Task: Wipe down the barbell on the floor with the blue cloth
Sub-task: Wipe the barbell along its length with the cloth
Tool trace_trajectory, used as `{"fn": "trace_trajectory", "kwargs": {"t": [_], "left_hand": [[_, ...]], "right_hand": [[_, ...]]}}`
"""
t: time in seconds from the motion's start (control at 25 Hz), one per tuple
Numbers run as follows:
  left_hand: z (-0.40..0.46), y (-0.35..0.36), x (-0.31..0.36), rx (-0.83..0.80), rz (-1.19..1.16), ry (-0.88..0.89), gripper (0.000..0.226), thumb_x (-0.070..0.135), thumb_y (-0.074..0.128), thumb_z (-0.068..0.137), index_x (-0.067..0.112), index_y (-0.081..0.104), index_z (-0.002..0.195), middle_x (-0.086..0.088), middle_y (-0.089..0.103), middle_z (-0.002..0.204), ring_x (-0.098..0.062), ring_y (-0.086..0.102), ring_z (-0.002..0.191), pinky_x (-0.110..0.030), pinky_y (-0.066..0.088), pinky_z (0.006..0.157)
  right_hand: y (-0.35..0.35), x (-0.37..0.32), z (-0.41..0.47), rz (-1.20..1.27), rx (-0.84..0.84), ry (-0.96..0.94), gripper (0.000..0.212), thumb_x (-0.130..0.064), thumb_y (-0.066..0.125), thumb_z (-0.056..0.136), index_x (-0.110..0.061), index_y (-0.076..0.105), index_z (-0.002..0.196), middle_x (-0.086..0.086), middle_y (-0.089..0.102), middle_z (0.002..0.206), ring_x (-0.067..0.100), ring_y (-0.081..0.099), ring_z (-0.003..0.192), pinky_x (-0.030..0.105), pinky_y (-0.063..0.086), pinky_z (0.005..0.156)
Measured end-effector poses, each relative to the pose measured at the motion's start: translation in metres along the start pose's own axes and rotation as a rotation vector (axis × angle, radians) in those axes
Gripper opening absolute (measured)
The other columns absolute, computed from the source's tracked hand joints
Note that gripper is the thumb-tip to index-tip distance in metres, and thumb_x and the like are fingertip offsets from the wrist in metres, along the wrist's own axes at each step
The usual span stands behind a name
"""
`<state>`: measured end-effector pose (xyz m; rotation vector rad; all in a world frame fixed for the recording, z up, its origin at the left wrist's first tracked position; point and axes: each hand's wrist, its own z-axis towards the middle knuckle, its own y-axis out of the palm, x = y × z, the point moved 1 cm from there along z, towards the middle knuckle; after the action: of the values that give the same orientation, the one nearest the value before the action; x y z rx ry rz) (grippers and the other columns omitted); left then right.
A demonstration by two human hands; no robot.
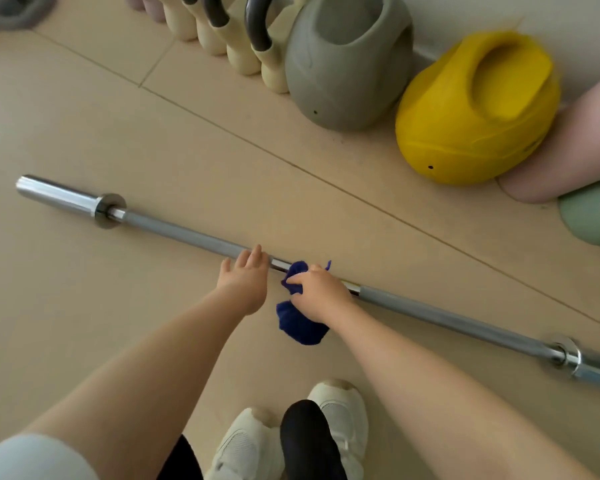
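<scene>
Your right hand (321, 292) grips the blue cloth (300, 322) on the barbell (174, 230) mid-shaft; your left hand (245, 278), at its 9 o'clock, rests flat-fingered on the bar.

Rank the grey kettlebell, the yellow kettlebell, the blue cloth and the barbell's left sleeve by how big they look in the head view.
1 and 2. grey kettlebell and yellow kettlebell: too alike to rank, and the grey one is cut off at the top.
3. barbell left sleeve.
4. blue cloth, partly hidden under the right hand.

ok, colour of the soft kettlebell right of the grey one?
Yellow soft kettlebell, head view.
</scene>
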<state>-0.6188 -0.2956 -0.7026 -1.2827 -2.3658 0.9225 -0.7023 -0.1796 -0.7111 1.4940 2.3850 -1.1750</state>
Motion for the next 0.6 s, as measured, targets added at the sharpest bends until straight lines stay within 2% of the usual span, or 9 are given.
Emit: {"fn": "trace_trajectory", "kwargs": {"t": [0.08,0.2,0.32,0.4,0.44,0.52,0.6], "left_hand": [[-0.002,0.003,-0.002,-0.002,-0.073,-0.035,0.075,-0.004,0.035,0.086,0.024,0.002,0.148,0.0,-0.008,0.158,-0.022,-0.002,0.145,-0.044,0.009,0.119],[-0.004,-0.003,-0.005,-0.037,-0.126,-0.026,0.075,-0.005,0.031,0.086,0.025,0.002,0.148,0.0,-0.008,0.158,-0.021,-0.002,0.146,-0.039,0.008,0.12],[-0.001,-0.001,-0.008,0.004,-0.133,0.052,0.074,-0.006,0.028,0.086,0.025,0.003,0.148,0.0,-0.008,0.158,-0.018,-0.005,0.146,-0.035,0.008,0.119],[0.002,0.005,-0.017,0.029,-0.181,0.07,0.075,-0.006,0.03,0.087,0.027,0.003,0.148,0.003,-0.008,0.158,-0.015,-0.007,0.146,-0.034,0.008,0.119],[0.005,0.007,-0.021,0.044,-0.19,0.076,0.074,-0.005,0.031,0.088,0.028,0.004,0.148,0.004,-0.007,0.158,-0.015,-0.005,0.146,-0.035,0.008,0.12],[0.01,0.007,-0.025,0.095,-0.148,0.094,0.07,-0.001,0.035,0.089,0.028,0.01,0.148,0.004,0.003,0.158,-0.019,0.004,0.145,-0.036,0.012,0.118],[0.016,0.005,-0.026,0.196,-0.081,0.135,0.061,0.005,0.039,0.091,0.027,0.022,0.146,0.001,0.021,0.154,-0.024,0.02,0.138,-0.036,0.023,0.111]], "right_hand": [[-0.004,0.007,0.002,-0.146,-0.016,-0.041,0.029,-0.026,0.046,0.091,-0.029,0.062,0.116,0.005,0.048,0.123,0.031,0.053,0.113,0.034,0.041,0.079],[-0.009,0.037,-0.014,-0.131,0.184,-0.013,0.029,-0.025,0.045,0.089,-0.027,0.062,0.113,0.006,0.049,0.122,0.03,0.056,0.108,0.036,0.046,0.08],[-0.019,0.061,-0.022,0.03,0.384,0.346,0.031,-0.023,0.043,0.089,-0.023,0.06,0.115,0.01,0.049,0.115,0.035,0.059,0.095,0.038,0.048,0.077],[-0.019,0.044,-0.009,0.116,0.382,0.48,0.031,-0.025,0.04,0.091,-0.021,0.06,0.114,0.011,0.049,0.116,0.036,0.059,0.097,0.038,0.047,0.08],[-0.017,0.029,0.001,0.167,0.363,0.471,0.031,-0.026,0.04,0.091,-0.02,0.06,0.114,0.011,0.049,0.117,0.036,0.058,0.099,0.039,0.048,0.083],[-0.009,-0.002,0.018,0.255,0.314,0.338,0.032,-0.025,0.039,0.092,-0.018,0.06,0.115,0.012,0.048,0.118,0.037,0.057,0.1,0.041,0.049,0.086],[-0.003,-0.015,0.024,0.211,0.256,0.193,0.032,-0.022,0.04,0.091,-0.019,0.059,0.116,0.012,0.046,0.118,0.037,0.056,0.099,0.04,0.048,0.085]]}}
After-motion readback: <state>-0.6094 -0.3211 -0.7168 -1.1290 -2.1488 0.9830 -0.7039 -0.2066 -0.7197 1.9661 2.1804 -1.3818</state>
